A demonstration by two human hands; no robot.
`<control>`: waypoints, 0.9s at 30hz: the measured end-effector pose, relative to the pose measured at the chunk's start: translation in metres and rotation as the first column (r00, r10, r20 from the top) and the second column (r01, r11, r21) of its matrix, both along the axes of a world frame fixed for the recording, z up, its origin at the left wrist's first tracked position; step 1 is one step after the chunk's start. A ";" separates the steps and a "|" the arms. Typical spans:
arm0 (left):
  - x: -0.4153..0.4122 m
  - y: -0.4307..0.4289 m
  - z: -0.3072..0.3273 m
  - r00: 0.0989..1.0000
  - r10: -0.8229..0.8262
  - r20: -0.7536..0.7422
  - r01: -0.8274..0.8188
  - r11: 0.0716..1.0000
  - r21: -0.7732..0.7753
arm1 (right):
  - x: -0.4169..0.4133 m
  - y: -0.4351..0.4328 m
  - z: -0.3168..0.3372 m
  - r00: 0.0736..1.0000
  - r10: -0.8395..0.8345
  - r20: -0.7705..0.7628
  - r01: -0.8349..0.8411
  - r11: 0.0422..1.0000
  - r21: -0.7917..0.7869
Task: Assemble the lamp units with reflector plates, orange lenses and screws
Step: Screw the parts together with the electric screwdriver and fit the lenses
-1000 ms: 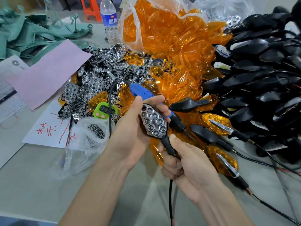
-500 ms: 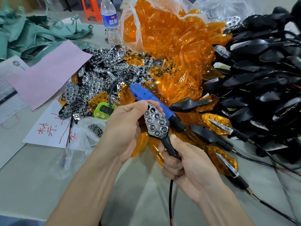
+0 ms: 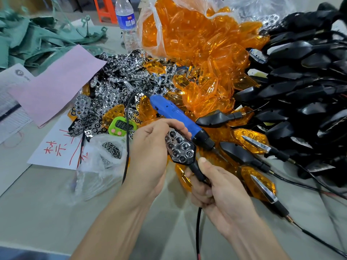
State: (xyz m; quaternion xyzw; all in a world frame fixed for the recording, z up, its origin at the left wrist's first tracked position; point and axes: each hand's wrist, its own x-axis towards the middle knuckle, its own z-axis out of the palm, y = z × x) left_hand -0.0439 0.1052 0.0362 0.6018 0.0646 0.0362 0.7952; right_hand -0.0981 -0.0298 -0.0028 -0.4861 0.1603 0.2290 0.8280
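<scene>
Item: lamp unit (image 3: 180,149), black housing with chrome reflector plate seated face up, no lens on it; held above the desk (image 3: 47,212), front centre.
Left grip (image 3: 150,156): fingers curled over the head's upper edge.
Right grip (image 3: 221,192): wrapped round the stem, thumb up.
Behind: blue screwdriver (image 3: 174,115); loose reflector plates (image 3: 112,87); bagged orange lenses (image 3: 197,34); screws (image 3: 112,150) in plastic, left; black housings (image 3: 300,81), right.
</scene>
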 end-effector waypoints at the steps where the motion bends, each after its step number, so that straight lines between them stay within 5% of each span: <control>1: 0.001 -0.002 -0.001 1.000 0.013 -0.006 -0.013 1.000 -0.020 | 0.000 0.002 0.000 1.000 -0.002 0.007 0.001 1.000 0.013; 8: 0.014 -0.010 -0.006 0.999 0.045 -0.010 -0.046 0.978 -0.203 | -0.001 0.013 0.009 0.998 -0.014 0.068 0.010 0.999 0.050; 16: 0.021 0.002 -0.011 0.989 -0.141 -0.038 0.113 0.905 -0.411 | -0.003 0.020 0.012 0.999 -0.031 0.042 0.030 0.999 0.012; 27: 0.021 0.006 -0.023 0.986 -0.134 -0.098 0.098 0.946 -0.310 | -0.003 0.020 0.007 0.998 -0.036 -0.042 0.038 0.998 0.043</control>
